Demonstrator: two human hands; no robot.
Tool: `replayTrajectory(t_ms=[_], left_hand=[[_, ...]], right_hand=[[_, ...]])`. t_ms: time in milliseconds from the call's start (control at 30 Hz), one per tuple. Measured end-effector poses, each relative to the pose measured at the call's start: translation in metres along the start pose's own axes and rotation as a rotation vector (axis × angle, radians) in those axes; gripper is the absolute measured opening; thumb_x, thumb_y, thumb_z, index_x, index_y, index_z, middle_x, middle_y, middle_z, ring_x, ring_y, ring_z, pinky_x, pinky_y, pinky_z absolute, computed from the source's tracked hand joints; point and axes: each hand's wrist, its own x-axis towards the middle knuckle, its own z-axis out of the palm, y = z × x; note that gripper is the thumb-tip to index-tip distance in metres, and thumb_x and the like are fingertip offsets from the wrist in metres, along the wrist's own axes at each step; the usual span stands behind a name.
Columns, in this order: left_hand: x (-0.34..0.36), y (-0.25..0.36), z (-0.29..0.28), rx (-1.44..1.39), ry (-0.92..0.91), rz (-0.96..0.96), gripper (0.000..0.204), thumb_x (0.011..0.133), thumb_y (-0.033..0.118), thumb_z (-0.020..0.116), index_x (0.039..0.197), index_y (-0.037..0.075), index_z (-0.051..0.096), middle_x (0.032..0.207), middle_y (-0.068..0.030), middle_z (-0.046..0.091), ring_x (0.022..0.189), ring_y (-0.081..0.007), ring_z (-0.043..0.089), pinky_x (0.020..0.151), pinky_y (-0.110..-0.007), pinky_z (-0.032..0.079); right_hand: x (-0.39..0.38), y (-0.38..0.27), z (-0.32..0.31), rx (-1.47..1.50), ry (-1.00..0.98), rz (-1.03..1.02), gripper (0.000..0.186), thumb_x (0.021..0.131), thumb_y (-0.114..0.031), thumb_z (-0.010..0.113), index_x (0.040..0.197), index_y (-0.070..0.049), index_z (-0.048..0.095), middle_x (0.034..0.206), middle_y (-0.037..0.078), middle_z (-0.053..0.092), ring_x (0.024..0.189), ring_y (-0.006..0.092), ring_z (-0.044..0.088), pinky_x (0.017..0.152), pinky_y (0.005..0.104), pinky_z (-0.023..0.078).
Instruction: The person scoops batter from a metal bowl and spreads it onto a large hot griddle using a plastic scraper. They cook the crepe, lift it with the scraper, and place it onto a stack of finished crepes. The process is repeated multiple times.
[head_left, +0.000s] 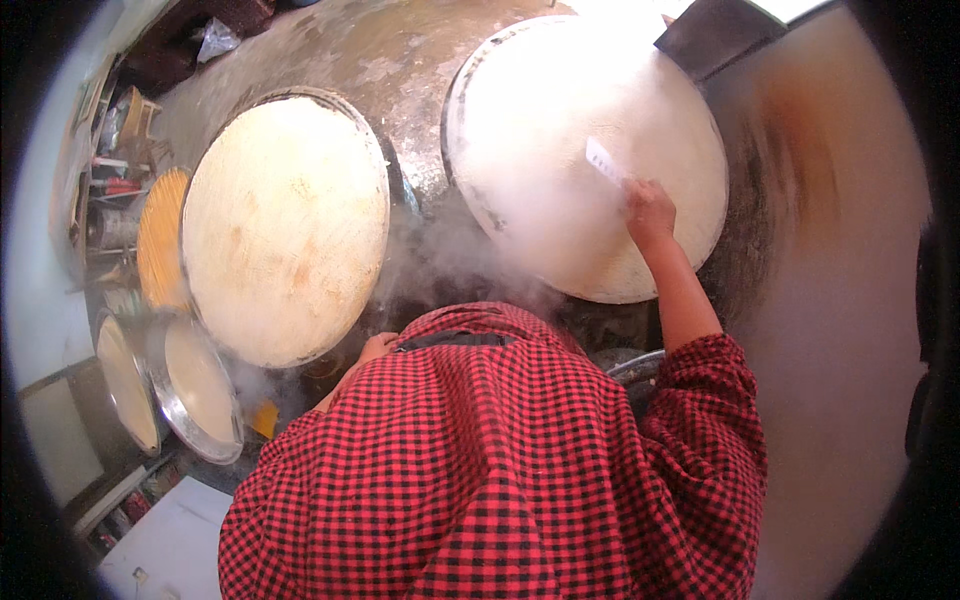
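Note:
In my right hand [648, 208] is a white flat tool [605, 160], held low over the big round griddle [520, 120] on the right. A pale layer covers that griddle and steam drifts over it. My left hand [376, 347] is beside my red checked shirt near the front, partly hidden by it; I cannot tell what its fingers touch. To the left sits a second big griddle [280, 220] with a pale sheet on it, a few browned patches showing.
At the far left are an orange ribbed disc [160, 240], two tilted round metal pans [190, 390] with pale contents, cluttered shelving [115, 230] and a white flat surface [165, 540]. A dark angular object [715, 35] is at top right. Steam rises between the griddles.

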Motion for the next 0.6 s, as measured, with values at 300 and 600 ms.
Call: replayTrajectory(t_ms=[300,600], left_hand=[[0.007,-0.051,0.039,-0.341,0.026,0.005,0.032,0.081,0.021,0.055,0.108,0.004,0.059,0.105,-0.0132,0.061,0.099,-0.0233,0.058,0.084,-0.033,0.044],[0.023,-0.107,0.048,-0.348,0.001,0.106,0.039,0.08,0.02,0.053,0.114,0.0,0.054,0.11,-0.0136,0.059,0.102,-0.025,0.057,0.086,-0.033,0.044]], right_hand=[[-0.06,0.053,-0.012,0.071,-0.149,0.885,0.027,0.085,-0.028,0.046,0.098,-0.009,0.061,0.094,0.017,0.06,0.089,0.0323,0.057,0.077,0.0402,0.044],[-0.021,-0.072,0.001,-0.092,-0.11,0.001,0.021,0.083,-0.025,0.051,0.096,-0.013,0.063,0.079,0.011,0.061,0.077,0.0296,0.06,0.064,0.0396,0.048]])
